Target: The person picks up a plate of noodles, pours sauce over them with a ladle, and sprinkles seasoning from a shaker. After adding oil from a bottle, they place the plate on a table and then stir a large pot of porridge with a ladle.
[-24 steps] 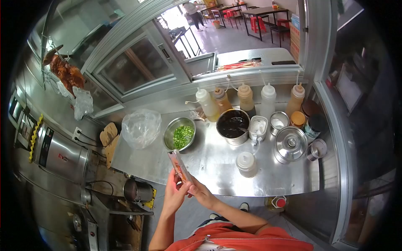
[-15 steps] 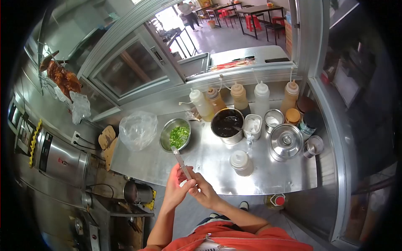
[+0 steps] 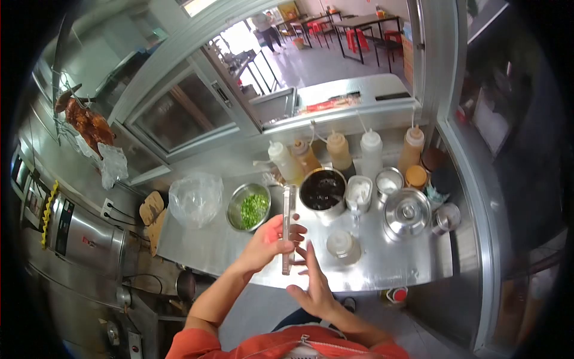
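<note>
Upright in front of me is a phone [image 3: 287,230], seen edge-on, a thin slab with a clear rim. My left hand [image 3: 263,246] grips it from the left, thumb on the near side and fingers wrapped behind. My right hand [image 3: 314,290] is open, fingers spread, just right of the phone's lower half. Beyond the left hand sits a steel bowl [image 3: 231,206] of chopped green onions [image 3: 254,209]. A pot of dark sauce [image 3: 323,190] stands behind the phone to the right, and a capped squeeze bottle [image 3: 341,245] is nearer on the steel counter [image 3: 394,257].
Squeeze bottles [image 3: 339,152] line the window ledge. A lidded steel pot [image 3: 408,212], a white container [image 3: 359,192] and jars stand at right. A plastic bag [image 3: 196,200] lies left. A roasted bird [image 3: 86,122] hangs upper left. A person [image 3: 266,30] stands beyond the window.
The phone has moved right and turned upright, away from the green onion bowl. My right hand has let go of it and opened beside it; my left hand keeps its grip.
</note>
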{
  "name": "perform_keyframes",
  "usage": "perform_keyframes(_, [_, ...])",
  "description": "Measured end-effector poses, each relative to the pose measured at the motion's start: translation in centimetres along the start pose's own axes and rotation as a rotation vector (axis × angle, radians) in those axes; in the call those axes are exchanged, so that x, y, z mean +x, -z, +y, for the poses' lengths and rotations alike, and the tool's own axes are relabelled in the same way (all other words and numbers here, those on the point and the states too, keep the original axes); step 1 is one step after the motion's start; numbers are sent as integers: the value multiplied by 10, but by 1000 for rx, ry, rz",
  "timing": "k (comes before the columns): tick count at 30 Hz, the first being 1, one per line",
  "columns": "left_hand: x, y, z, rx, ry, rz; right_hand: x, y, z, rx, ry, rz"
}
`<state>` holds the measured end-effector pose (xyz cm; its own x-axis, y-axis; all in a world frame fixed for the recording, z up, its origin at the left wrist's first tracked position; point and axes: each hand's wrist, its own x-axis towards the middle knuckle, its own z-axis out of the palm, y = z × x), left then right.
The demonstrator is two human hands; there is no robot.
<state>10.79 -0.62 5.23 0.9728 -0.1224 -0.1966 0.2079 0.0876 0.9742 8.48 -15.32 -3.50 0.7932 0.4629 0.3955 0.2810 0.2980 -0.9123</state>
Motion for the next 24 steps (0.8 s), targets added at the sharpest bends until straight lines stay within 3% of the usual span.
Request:
perform_keyframes(4, [67, 39, 27, -127, 143, -152, -28, 23, -4, -134, -34, -82])
perform_keyframes(6, [118, 59, 52, 180, 28, -162, -42, 34, -1, -122, -62, -141])
perform_keyframes(8, [177, 72, 74, 388, -101, -76, -61, 39, 5, -58, -468, -345])
perform_keyframes(9, [206, 76, 88, 565, -158, -108, -72, 40, 14, -65, -477, -342])
perform_keyframes(11, [267, 83, 111, 890, -215, -132, -84, 39, 32, -262, -412, -239])
perform_keyframes(13, [326, 94, 112, 849, -194, -157, -74, 37, 22, -249, -501, -210])
perform_keyframes(15, [381, 96, 108, 991, -63, -49, -88, 30, 29, -210, -764, -108])
perform_keyframes(17, [397, 72, 110, 1065, -103, -58, -96, 21, 39, -154, -716, -5])
perform_keyframes(19, [426, 65, 102, 1137, -129, -55, -97, 16, 43, -100, -848, 51])
perform_keyframes(24, [489, 66, 83, 1496, -113, 84, -98, 12, 53, -68, -931, 88])
